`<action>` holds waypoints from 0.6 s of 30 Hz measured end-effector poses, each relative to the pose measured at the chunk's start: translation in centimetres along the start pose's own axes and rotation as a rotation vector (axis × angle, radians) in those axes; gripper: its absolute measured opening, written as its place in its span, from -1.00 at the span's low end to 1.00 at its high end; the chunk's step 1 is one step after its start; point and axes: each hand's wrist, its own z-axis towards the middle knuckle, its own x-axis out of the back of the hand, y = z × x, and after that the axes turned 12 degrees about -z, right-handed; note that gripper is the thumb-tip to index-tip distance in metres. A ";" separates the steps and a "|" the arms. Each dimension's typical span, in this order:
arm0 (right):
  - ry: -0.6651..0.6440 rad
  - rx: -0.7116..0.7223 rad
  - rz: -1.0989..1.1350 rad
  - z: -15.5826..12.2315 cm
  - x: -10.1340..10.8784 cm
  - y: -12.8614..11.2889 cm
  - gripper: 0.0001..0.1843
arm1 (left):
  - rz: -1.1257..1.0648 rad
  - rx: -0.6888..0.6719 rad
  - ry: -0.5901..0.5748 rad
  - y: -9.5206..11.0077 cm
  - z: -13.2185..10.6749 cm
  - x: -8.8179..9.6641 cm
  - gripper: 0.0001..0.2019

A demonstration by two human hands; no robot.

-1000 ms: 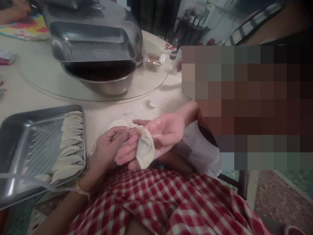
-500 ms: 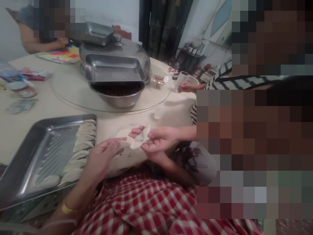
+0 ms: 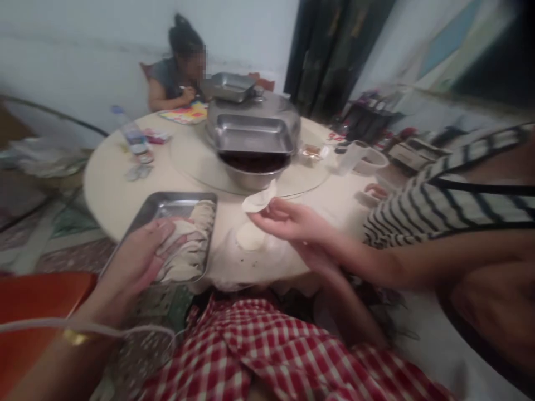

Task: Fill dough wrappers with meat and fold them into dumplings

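My left hand (image 3: 137, 256) lies open, fingers stretched over the near corner of a steel tray (image 3: 167, 197) that holds a row of folded dumplings (image 3: 196, 245). My right hand (image 3: 288, 220) comes in from the right and pinches a thin round dumpling wrapper (image 3: 259, 199) at its fingertips, above the table edge. Another flat wrapper (image 3: 249, 236) lies on the table just below that hand. A thinner arm (image 3: 346, 295) passes under my right forearm; its hand is hidden. My red-checked clothing fills the bottom of the view.
On the round table (image 3: 112, 184) a steel bowl (image 3: 254, 177) of dark filling carries an empty tray (image 3: 251, 133). A person (image 3: 175, 78) sits at the far side. A person in a striped top (image 3: 438, 195) sits at the right. An orange object (image 3: 37, 312) is at lower left.
The view swung up and back. My left hand let go of the wrapper and moved left onto the dumpling tray. My right hand turned from palm-up to pinching the wrapper, and rose.
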 end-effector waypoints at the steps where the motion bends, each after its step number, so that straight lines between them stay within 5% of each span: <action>1: -0.046 0.032 0.046 0.6 -0.1 0.2 -0.82 | 0.044 -0.043 0.017 0.8 0.6 1.0 -0.77; 7: -0.136 0.126 0.182 4.4 -0.9 0.3 -0.72 | 0.234 -0.016 0.028 3.0 5.8 5.4 -0.76; 12: -0.185 0.182 0.091 7.5 -1.9 -1.8 -0.74 | 0.301 0.053 -0.125 1.0 11.3 5.2 -0.68; 18: -0.402 0.227 0.039 13.8 -3.2 -0.1 -0.59 | 0.328 0.038 -0.171 -1.5 17.2 4.6 -0.78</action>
